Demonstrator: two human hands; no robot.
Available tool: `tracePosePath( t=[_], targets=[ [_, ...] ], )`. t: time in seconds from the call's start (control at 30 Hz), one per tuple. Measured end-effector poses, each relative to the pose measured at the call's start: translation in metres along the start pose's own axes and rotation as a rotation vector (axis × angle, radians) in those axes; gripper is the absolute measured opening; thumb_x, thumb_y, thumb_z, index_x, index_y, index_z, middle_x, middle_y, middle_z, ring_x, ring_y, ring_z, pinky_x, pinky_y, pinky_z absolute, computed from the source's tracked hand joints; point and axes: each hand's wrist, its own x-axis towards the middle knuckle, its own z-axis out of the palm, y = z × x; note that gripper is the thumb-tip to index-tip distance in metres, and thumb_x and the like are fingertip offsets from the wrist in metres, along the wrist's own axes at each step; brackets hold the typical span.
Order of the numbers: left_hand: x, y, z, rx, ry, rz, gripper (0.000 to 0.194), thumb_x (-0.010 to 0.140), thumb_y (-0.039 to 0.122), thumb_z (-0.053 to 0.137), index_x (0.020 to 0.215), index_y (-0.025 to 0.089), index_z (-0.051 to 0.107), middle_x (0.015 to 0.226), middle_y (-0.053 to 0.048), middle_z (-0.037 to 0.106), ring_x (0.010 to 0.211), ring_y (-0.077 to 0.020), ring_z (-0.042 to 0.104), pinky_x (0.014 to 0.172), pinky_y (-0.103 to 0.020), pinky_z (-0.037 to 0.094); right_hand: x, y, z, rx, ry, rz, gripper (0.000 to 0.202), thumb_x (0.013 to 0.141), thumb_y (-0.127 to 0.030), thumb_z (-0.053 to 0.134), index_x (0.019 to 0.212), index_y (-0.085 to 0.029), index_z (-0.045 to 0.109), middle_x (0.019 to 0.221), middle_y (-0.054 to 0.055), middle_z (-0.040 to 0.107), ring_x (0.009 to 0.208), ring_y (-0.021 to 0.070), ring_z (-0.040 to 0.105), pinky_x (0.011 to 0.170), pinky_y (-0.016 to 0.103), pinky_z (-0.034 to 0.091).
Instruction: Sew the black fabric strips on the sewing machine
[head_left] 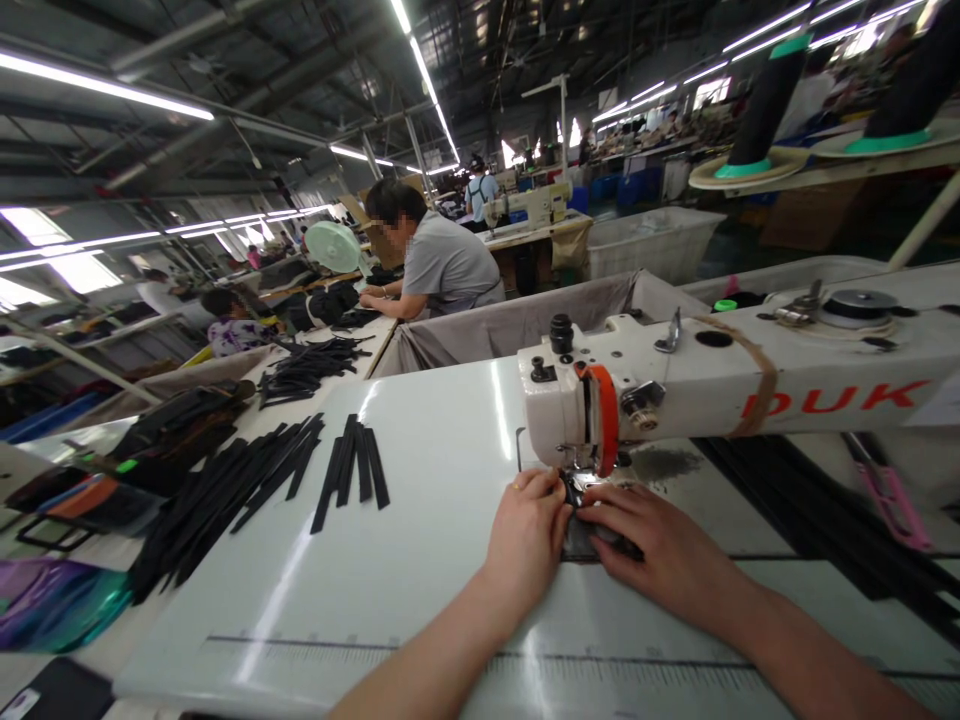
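Note:
A white sewing machine (pixel 675 385) with an orange guard stands at the right, its lamp lighting the needle area. My left hand (pixel 529 525) lies just left of the needle, fingers curled down on a small black fabric piece (pixel 571 490). From the right, my right hand (pixel 637 530) pinches the same black piece, thumb and fingers close together under the machine head. Part of the piece is hidden by my fingers and the presser foot. Several black strips (pixel 352 465) lie on the table to the left of my hands.
A bigger pile of black strips (pixel 217 490) spreads farther left. Long black strips (pixel 810 500) and pink-handled scissors (pixel 892 500) lie right, beneath the machine arm. Thread cones (pixel 757 110) stand upper right. A co-worker (pixel 450 260) bends over a table ahead, beside a cloth-lined bin (pixel 510 325).

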Motion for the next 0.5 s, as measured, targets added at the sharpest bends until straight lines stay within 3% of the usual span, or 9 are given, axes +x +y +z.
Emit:
tracePosePath(
  t=[0.17, 0.5],
  targets=[
    [-0.0005, 0.0009, 0.0014, 0.022, 0.007, -0.004, 0.016, 0.091, 0.010, 0.052, 0.096, 0.017, 0.065, 0.113, -0.009, 0.066, 0.106, -0.0259, 0.056, 0.094, -0.044, 0.051, 0.0007, 0.0023, 0.0070, -0.082, 0.041, 0.008, 0.026, 0.090, -0.021, 0.054, 0.113, -0.019, 0.065, 0.109, 0.012, 0.068, 0.092, 0.0278, 0.064, 0.080, 0.045, 0.054],
    [-0.0024, 0.0016, 0.0041, 0.076, 0.018, 0.020, 0.020, 0.092, 0.011, 0.049, 0.104, 0.014, 0.065, 0.117, -0.010, 0.065, 0.107, -0.0265, 0.056, 0.095, -0.045, 0.051, 0.0026, -0.0015, 0.0056, -0.097, -0.003, 0.018, 0.030, 0.093, -0.020, 0.050, 0.121, -0.019, 0.061, 0.109, 0.012, 0.067, 0.092, 0.0272, 0.064, 0.077, 0.044, 0.054]
  ],
)
